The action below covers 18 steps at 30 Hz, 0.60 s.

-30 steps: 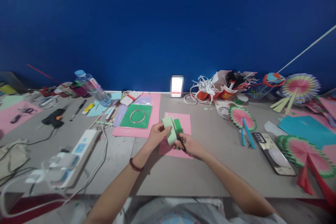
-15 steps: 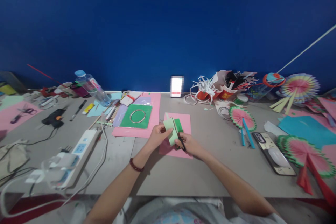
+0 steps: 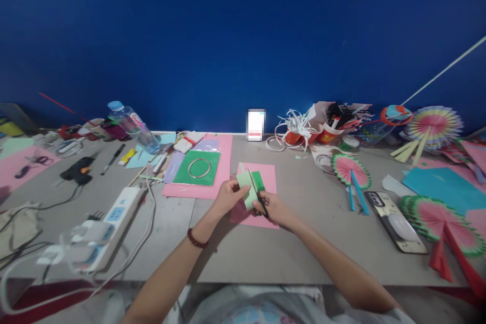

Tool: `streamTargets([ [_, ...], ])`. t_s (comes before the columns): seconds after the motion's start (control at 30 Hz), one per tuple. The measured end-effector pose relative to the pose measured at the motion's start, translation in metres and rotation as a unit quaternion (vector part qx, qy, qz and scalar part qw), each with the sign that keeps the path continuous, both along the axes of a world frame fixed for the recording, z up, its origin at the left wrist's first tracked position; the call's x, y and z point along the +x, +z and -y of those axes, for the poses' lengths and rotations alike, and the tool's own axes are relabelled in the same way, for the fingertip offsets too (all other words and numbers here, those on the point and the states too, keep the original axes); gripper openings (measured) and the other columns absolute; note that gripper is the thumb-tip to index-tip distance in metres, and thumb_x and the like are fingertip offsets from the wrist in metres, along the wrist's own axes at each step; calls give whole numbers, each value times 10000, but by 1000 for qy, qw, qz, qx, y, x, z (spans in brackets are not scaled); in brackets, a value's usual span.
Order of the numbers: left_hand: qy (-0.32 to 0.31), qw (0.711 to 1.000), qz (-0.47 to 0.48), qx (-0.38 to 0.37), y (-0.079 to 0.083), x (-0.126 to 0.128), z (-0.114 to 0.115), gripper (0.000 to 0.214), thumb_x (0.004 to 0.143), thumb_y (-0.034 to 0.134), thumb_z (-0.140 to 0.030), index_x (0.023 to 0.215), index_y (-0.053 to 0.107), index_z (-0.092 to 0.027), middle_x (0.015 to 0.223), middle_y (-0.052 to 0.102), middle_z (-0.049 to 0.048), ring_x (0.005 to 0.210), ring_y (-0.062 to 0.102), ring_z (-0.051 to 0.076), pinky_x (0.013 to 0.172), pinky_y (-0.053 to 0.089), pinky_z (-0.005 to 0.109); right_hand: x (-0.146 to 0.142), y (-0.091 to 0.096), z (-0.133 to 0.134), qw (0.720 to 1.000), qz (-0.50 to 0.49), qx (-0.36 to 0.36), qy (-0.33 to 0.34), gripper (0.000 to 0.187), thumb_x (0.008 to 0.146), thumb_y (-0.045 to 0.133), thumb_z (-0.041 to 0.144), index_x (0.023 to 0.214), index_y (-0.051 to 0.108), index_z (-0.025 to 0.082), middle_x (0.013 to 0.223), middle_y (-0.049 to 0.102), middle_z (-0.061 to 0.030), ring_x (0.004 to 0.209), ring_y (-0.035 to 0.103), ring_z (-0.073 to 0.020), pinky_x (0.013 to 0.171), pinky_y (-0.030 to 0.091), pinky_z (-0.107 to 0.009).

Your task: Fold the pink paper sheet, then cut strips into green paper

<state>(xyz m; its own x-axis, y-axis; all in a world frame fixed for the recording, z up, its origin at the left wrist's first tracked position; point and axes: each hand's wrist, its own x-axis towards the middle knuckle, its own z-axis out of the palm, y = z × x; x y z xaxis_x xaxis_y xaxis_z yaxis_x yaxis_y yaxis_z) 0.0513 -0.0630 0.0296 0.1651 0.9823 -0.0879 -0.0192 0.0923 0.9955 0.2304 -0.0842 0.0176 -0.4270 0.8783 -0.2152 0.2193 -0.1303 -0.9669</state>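
While the left hand point(image 3: 229, 195) pinches a pale green rectangular piece of paper point(image 3: 244, 188) between thumb and fingers, the right hand point(image 3: 271, 205) is curled round the dark handles of a pair of slim-bladed scissors point(image 3: 265, 209). Blades lie along the right side of the pale green paper; whether they bite into it cannot be told. A darker green paper piece point(image 3: 258, 180) shows just right of the blades; its support is unclear. All of this is above a flat pink paper sheet point(image 3: 269, 176) on the grey tabletop point(image 3: 311, 187), near its middle. Left of the pink sheet: a round silver-coloured ring point(image 3: 189, 168) on a flat green square packet point(image 3: 214, 169). Right, well apart: a pleated pink-and-green round paper fan point(image 3: 341, 168) with blue sticks.
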Motion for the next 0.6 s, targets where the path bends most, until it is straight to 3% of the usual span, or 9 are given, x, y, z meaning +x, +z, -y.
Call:
streamTargets([
  [0.6,3,1000,6,-8,-1,1,0,363,650,742,-473,695,666,-121,637,640,32,561,531,127,534,419,242,0,-4,0,1000,5,0,-6,361,760,641,518,724,534,176,614,621,-7,520,536,-113,481,388,-222],
])
